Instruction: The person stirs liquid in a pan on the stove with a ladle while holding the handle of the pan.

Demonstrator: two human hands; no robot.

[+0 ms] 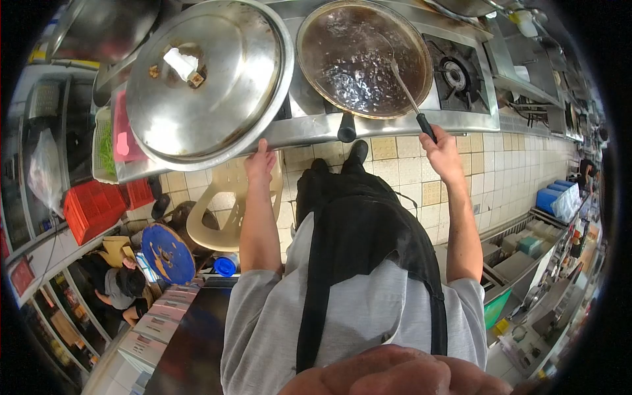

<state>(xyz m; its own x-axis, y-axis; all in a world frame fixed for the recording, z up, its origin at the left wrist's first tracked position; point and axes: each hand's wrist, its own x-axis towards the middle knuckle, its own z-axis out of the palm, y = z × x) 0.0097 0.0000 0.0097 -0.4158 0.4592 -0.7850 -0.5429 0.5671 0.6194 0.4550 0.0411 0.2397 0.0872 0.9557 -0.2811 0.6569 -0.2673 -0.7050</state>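
My right hand (pixel 442 157) is closed around the black handle of a long metal cooking utensil (pixel 407 91). Its far end dips into a wide pan (pixel 304 74) of dark brown, bubbling liquid, so I cannot make out the head's shape. The pan's black handle (pixel 346 128) points towards me. Near the front rim of a large round metal lid (pixel 217 79), my left hand (pixel 261 163) is held with fingers partly apart and nothing in it. Whether it touches the rim I cannot tell. White cloth (pixel 181 64) is wrapped on the lid's knob.
A gas burner (pixel 454 76) lies right of the pan. Below the lid stands a beige plastic chair (pixel 224 217), near a blue round top (pixel 168 253) and red crates (pixel 95 209). Another person (pixel 122 289) is at lower left. Steel counters (pixel 526 270) line the right.
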